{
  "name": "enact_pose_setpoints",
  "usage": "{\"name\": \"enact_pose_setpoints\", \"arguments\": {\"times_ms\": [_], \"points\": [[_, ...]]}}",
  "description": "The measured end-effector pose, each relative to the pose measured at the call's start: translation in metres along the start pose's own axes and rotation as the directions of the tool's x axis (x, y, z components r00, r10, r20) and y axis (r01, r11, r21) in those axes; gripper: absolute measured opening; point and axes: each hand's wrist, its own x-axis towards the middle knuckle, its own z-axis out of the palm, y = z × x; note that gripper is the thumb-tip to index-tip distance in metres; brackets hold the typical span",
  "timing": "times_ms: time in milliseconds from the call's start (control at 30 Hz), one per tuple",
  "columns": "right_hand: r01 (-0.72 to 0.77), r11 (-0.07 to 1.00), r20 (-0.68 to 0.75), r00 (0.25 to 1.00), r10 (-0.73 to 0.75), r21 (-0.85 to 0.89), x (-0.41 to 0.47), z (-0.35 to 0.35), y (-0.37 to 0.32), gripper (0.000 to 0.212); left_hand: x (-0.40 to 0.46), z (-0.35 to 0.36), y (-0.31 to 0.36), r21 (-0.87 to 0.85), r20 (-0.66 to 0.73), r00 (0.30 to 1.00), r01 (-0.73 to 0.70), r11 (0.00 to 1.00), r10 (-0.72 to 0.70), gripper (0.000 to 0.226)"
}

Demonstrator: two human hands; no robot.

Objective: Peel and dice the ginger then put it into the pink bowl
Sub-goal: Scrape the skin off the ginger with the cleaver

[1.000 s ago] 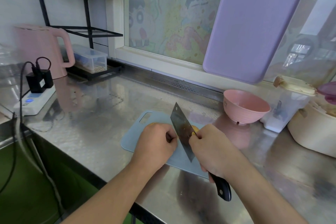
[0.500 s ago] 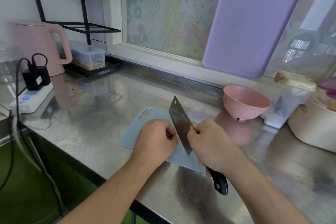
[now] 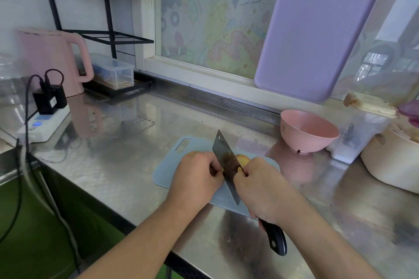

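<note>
I see left hand (image 3: 196,176) clamped on yellow knobbly ginger (image 3: 242,159), pale blue plastic board (image 3: 163,176), bench front edge. Right hand (image 3: 260,184) grips black-handled steel cleaver (image 3: 226,164). Peeling stage by my read; dicing left, round pink bowl (image 3: 309,130) empty.

Ginger (image 3: 242,159) is mostly buried behind the cleaver (image 3: 227,165) and both fists; probably half-peeled, can't really tell.

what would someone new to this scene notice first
Front and centre, two hands work a cleaver over a blue cutting board: the right hand grips its black handle, and the left hand steadies the yellow ginger. The pink bowl sits empty just right of the board. Behind it, a big purple board leans against the window.
</note>
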Motion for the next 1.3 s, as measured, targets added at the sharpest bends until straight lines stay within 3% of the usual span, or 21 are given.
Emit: {"name": "enact_pose_setpoints", "arguments": {"times_ms": [233,533,667,800,1300], "points": [[-0.019,1.000,0.044,0.999,0.020,-0.023,-0.003,-0.005,-0.002,0.034,0.000,-0.002,0.000,-0.001,0.005,1.000,0.002,1.000,-0.002,0.008],[-0.052,0.997,-0.047,0.997,0.055,0.051,-0.005,-0.014,0.003,0.034,-0.001,0.000,0.000,-0.081,0.047,0.999,0.032,0.996,-0.028,0.013],[-0.064,0.987,-0.038,0.997,0.070,0.148,-0.009,-0.016,0.000,0.022,-0.001,0.000,0.001,-0.039,0.021,1.000,0.000,0.999,0.001,0.011],[-0.025,0.998,-0.048,0.998,0.028,0.059,-0.009,-0.014,-0.002,0.034,-0.002,0.000,0.004,0.092,0.008,0.999,-0.046,0.995,0.046,0.007],[-0.017,1.000,-0.032,0.999,0.018,0.015,-0.004,-0.007,-0.002,0.036,-0.002,-0.002,0.006,0.103,0.002,1.000,-0.031,0.994,0.031,0.010]]}}
